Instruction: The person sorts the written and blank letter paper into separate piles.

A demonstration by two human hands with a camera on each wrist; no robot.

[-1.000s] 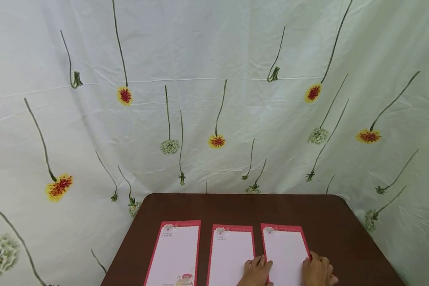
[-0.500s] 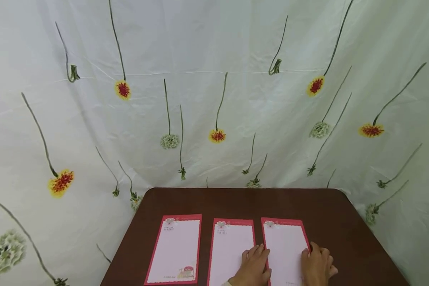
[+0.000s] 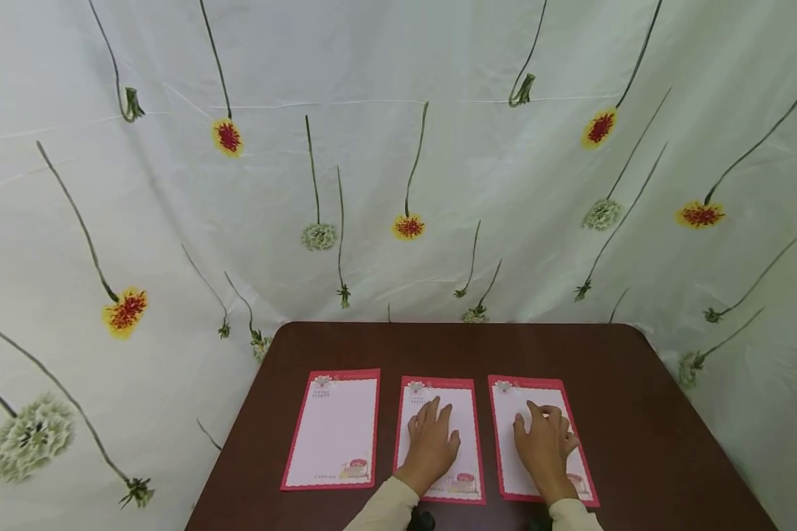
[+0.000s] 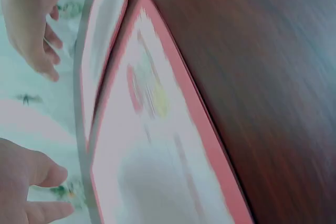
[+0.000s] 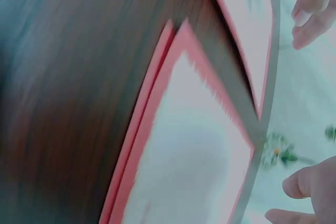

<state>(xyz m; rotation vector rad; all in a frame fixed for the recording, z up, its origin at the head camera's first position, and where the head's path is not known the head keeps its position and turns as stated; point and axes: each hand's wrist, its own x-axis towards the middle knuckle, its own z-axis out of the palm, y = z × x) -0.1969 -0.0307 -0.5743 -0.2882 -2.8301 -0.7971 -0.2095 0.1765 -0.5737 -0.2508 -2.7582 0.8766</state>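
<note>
Three red-bordered notepaper sheets with white centres lie in a row on the brown table. Over the middle sheet [image 3: 465, 442] is my left hand [image 3: 432, 446], its fingers spread and nothing in them. My right hand [image 3: 544, 446] hangs above the right sheet [image 3: 511, 472], fingers loosely bent and holding nothing. Daylight shows between both hands and the paper in the wrist views, where the left hand [image 4: 26, 187] and the right hand [image 5: 310, 192] appear raised. A second red edge runs along the near sheet [image 5: 184, 129] in the right wrist view. The left sheet [image 3: 335, 435] is untouched.
The dark brown table [image 3: 644, 442] has rounded far corners. Behind and beside it hangs a pale cloth [image 3: 372, 59] printed with upside-down flowers. Below the left sleeve [image 3: 388, 509], a small dark round object [image 3: 421, 520] shows at the bottom edge.
Earlier both hands held the right sheet by its long sides. They have let go and risen; the left moved over the middle sheet, the right leftward over the right sheet. The head view has tilted down.
</note>
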